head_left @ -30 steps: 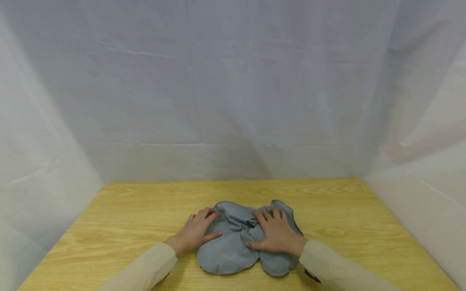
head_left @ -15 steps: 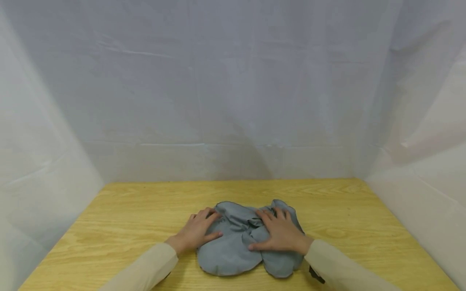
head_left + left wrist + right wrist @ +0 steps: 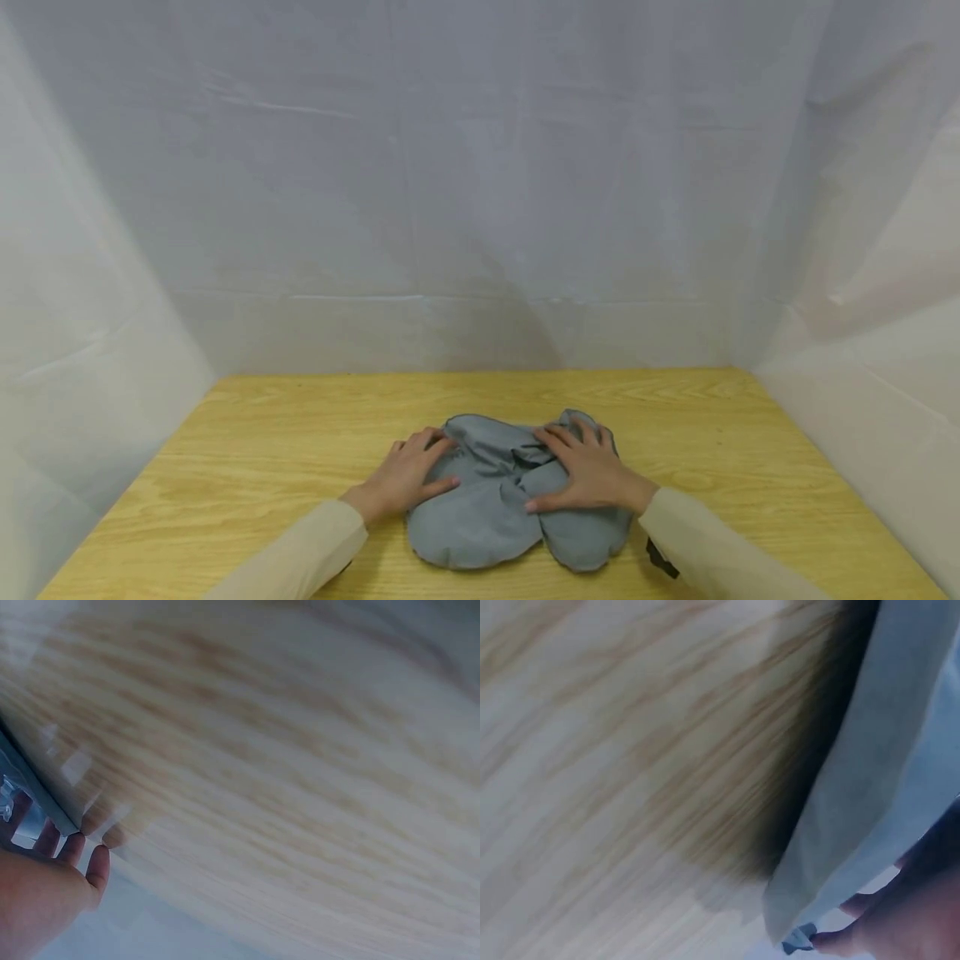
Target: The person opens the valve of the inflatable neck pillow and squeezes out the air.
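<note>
A crumpled grey-blue piece of soft fabric (image 3: 472,525), with rounded puffy lobes and dark edging, lies on the wooden table. Folds gather at its middle, where a small dark gap shows. My left hand (image 3: 405,477) rests on its left end, thumb and fingers spread apart. In the left wrist view, that hand's fingertips (image 3: 96,862) sit right at the fabric's edge by the tabletop. Over the right lobe lies my right hand (image 3: 592,475), fingers spread and thumb toward the middle folds. The right wrist view shows the fabric's raised side (image 3: 855,787) beside that hand.
The light wood-grain table (image 3: 300,433) stretches out on both sides of the fabric. White sheeting hangs behind the table as a back wall (image 3: 480,208), and more closes off the left side (image 3: 82,333) and right side (image 3: 862,350).
My right hand has shifted a little to the right, and the fabric's right lobe has moved right with it. The left hand has stayed in place.
</note>
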Available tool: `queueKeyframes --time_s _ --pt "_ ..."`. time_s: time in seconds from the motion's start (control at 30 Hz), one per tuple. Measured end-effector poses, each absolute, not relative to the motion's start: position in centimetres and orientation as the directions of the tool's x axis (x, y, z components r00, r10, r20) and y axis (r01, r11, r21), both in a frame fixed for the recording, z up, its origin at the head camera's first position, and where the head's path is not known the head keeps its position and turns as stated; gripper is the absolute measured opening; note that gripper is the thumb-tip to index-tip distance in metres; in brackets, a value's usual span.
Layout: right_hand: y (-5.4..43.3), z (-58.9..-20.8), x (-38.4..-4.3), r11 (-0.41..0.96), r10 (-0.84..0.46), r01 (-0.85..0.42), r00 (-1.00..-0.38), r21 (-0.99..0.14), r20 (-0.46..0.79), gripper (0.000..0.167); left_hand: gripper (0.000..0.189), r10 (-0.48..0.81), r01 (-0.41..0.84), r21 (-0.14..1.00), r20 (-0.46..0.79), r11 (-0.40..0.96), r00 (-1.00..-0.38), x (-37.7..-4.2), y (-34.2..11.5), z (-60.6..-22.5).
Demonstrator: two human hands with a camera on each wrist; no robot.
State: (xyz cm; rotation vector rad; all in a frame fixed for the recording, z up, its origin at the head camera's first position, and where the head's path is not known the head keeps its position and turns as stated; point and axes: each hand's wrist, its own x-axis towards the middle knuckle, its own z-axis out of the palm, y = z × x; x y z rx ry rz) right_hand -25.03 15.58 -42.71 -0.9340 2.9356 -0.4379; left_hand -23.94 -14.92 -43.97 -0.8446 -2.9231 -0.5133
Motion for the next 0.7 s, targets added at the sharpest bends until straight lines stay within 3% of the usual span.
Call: queueKeyframes --time_s 0.7 --pt "15.54 -43.31 -25.46 0.771 -0.556 -0.492 -0.830 -0.405 -0.050 0.097 0.051 0.508 0.528 0.290 0.146 0.798 -0.849 -23.89 -14.92 -44.00"
